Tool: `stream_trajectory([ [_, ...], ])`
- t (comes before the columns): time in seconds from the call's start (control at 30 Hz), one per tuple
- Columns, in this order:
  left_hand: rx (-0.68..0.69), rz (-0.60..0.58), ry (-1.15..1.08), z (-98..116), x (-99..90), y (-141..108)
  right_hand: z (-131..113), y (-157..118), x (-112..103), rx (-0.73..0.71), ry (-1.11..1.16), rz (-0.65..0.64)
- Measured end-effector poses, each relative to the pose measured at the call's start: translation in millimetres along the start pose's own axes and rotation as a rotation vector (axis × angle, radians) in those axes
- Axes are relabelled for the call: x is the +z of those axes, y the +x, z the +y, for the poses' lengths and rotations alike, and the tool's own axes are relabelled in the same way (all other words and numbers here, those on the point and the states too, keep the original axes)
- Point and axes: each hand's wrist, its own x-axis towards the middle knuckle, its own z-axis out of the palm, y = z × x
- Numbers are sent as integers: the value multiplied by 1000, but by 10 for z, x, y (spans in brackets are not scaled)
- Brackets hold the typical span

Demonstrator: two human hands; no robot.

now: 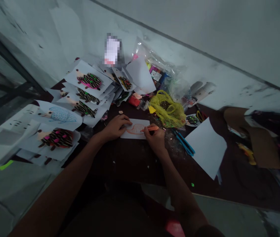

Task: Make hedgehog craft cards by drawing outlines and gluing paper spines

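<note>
A small white sheet (135, 129) lies on the dark table (120, 161), with an orange outline drawing on it. My left hand (116, 127) rests on the sheet's left edge, fingers together and holding nothing. My right hand (156, 140) grips an orange crayon (151, 128), its tip on the drawing. Beyond the hands, overlapping sheets with finished hedgehog-like pictures (88, 95) lie in a heap. A yellow plastic bag (166, 110) sits just past my right hand.
Blue-handled scissors (183, 143) lie right of my right hand, beside a loose white sheet (207, 146). A clear plastic bag of supplies (157, 70) leans against the wall behind. Brown cardboard (250, 141) and dark cloth (273, 131) lie at the far right.
</note>
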Motion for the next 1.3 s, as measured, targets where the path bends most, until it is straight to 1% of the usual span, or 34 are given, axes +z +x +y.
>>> stream_trajectory([
  [0.13, 3, -4, 3, 0, -5, -1, -29, -18, 11, 8, 71, -2],
  [0.3, 3, -7, 1, 3, -8, 1, -58, -32, 32, 8, 116, -41],
  [0.4, 13, 3, 1, -1, -3, 4, -55, -29, 40, -2, 92, -52],
  [0.53, 8, 1, 1, -2, -2, 3, -37, -19, 41, -21, 44, -13],
  [0.67, -1, -9, 2, 1, -8, 2, -23, -19, 39, -49, 28, -9],
  [0.83, 2, -8, 1, 5, -15, 4, -47, -30, 38, -11, 63, -21],
  [0.97, 8, -5, -7, 15, -17, 3, -69, -33, 47, -25, 99, -36],
  [1.17, -3, 7, -8, 21, -15, -4, -61, -30, 56, -18, 48, -20],
  [1.3, 1, -2, 0, 19, -16, -4, -56, -29, 54, -11, 79, -27],
])
